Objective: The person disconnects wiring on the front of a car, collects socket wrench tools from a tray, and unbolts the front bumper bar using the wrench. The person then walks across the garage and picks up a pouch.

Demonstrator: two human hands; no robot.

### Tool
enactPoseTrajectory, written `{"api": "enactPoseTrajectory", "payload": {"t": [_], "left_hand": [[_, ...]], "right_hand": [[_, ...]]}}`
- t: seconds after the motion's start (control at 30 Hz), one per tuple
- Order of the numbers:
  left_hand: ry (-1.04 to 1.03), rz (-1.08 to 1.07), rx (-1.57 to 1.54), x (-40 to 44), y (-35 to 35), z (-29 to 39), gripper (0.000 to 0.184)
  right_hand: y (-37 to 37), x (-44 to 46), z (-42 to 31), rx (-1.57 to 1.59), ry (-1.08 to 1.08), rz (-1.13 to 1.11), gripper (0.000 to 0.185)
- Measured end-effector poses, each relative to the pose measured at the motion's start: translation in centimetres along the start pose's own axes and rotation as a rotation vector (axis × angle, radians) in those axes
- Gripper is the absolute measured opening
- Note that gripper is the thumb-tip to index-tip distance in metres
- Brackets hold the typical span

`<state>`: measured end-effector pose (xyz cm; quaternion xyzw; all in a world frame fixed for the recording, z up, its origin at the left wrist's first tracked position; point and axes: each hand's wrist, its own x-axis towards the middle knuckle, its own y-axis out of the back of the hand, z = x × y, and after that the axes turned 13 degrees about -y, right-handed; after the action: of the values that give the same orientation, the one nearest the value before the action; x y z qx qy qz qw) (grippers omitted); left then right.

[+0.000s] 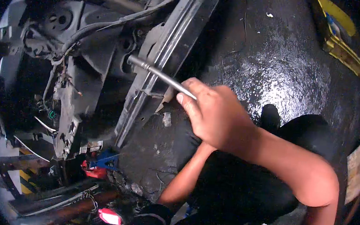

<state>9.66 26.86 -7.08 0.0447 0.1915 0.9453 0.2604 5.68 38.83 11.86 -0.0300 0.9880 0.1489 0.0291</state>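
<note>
Silvery metal rod [161, 75] in my right hand [224, 118], the fingers clenched around its near end; its far tip hangs across a dark rail [180, 42] on the left, and I can't make out whether they touch. My left hand is hidden behind the right, with only the left forearm [185, 180] showing, so I can't tell what it's doing. Shadow swallows the edges all round, cutting into a yellow object [346, 55] far right. The grey floor [230, 36] is stained and glares as if wet. Near left, a red piece [94, 171] sits among dim clutter.
</note>
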Motion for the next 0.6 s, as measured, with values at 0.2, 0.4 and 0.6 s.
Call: {"api": "enactPoseTrajectory", "payload": {"t": [0.2, 0.4, 0.6], "left_hand": [[-0.105, -0.011, 0.194, -2.5, 4.8, 5.9, 0.031], [-0.109, 0.126, 0.105, -3.7, 5.6, 6.7, 0.039], [0.006, 0.108, 0.156, -3.8, 8.1, 10.0, 0.05]], "right_hand": [[1.2, 1.5, 0.3, 0.053, -0.052, 0.106, 0.03], [2.6, 4.1, 0.0, 0.289, -0.255, -0.019, 0.032], [3.4, 6.1, 1.2, 0.7, -0.457, -0.319, 0.03]]}}
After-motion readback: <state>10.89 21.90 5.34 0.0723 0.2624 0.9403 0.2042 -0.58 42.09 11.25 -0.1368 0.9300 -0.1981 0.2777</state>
